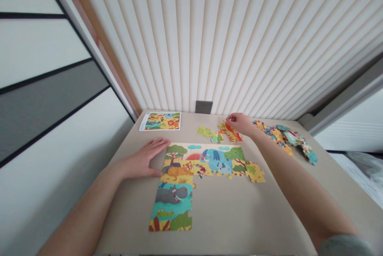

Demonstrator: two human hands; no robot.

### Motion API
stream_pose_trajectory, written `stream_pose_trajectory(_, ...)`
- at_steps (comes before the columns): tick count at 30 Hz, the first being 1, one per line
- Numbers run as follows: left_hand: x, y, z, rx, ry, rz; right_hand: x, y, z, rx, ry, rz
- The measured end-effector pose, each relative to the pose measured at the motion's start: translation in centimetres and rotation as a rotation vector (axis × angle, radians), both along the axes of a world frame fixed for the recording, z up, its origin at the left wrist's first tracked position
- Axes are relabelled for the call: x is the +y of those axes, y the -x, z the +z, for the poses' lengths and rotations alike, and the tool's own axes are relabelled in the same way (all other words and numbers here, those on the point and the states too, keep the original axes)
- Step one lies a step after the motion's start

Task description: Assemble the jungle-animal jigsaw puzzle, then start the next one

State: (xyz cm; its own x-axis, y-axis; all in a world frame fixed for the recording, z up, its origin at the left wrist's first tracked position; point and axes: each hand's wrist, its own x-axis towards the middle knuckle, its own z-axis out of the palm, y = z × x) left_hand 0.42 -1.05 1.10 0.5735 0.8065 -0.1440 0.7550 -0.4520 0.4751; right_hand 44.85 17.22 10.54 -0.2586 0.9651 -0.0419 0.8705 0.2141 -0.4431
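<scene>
A partly joined jigsaw puzzle (176,194) lies on the table, showing a hippo, a leopard and elephants along its left and top sides. My left hand (146,160) rests flat with fingers spread, its fingertips at the puzzle's upper left edge. Beyond the puzzle, my right hand (237,122) pinches an orange-red puzzle piece (229,126) over a small group of loose pieces. A striped orange piece (235,137) and green pieces (204,131) lie there. A yellow-green piece (255,172) sits against the puzzle's right end.
The picture card (163,121) of the animal scene lies at the table's back left. More loose pieces are heaped at the right (281,136), beyond my right forearm. A ribbed white panel (191,48) with a dark socket (204,107) rises behind the table (227,216).
</scene>
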Motion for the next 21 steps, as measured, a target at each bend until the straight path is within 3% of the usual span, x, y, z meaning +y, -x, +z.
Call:
stream_pose_trajectory(3,-0.1,-0.3,0.3,-0.011,-0.005,-0.008,-3.3,-0.3,0.6,0.19,0.013,-0.018)
stream_pose_trajectory(6,-0.2,-0.4,0.4,-0.016,-0.01,-0.003,-8.8,-0.8,0.4,0.351,0.063,0.001)
stream_pose_trajectory(9,-0.2,-0.4,0.4,-0.023,-0.007,0.002,-14.7,-1.2,-0.5,0.624,0.272,-0.065)
stream_pose_trajectory(12,-0.3,-0.3,0.4,-0.025,0.002,0.003,-19.0,-1.5,-1.5,0.714,0.375,-0.123)
stream_pose_trajectory(15,-0.3,-0.3,0.3,-0.017,0.006,0.01,-20.9,-1.5,-2.5,0.718,0.358,-0.18)
stream_pose_trajectory(21,-0.3,-0.1,0.1,-0.037,-0.005,0.007,-21.2,-1.3,-3.1,0.673,0.266,-0.225)
